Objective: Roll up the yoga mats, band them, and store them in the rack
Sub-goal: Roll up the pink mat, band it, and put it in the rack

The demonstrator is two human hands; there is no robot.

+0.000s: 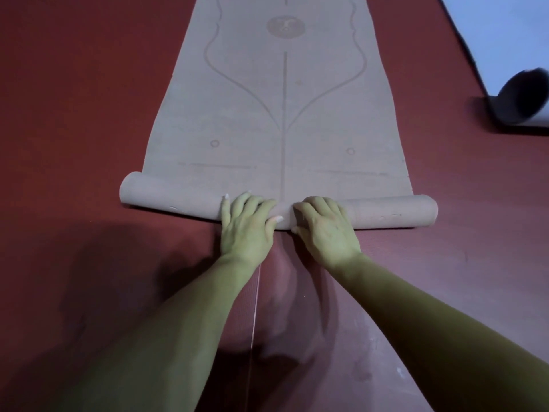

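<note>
Roll-up of the tan yoga mat [285, 114], early stage. Its near end is wound into a slim roll [178, 197] lying crosswise on the red floor matting [74, 114]. The unrolled length runs flat away from me, printed centre line pointing ahead.

I set both hands side by side at the middle of the roll, one either side of that centre line, so that the push is even and neither end runs ahead. My left hand [246, 224] lies spread over the crest with fingers nearly straight, pressing down and closing on nothing. My right hand [323, 227] bends its fingers over the crest with the thumb tucked at the near underside, cupping the roll to keep the winding tight. Both palms sit behind the roll, placed, I judge, to drive it forward.

A second mat [523, 99], pale blue with a dark curled end, lies well apart at upper right. No band or rack is in view.
</note>
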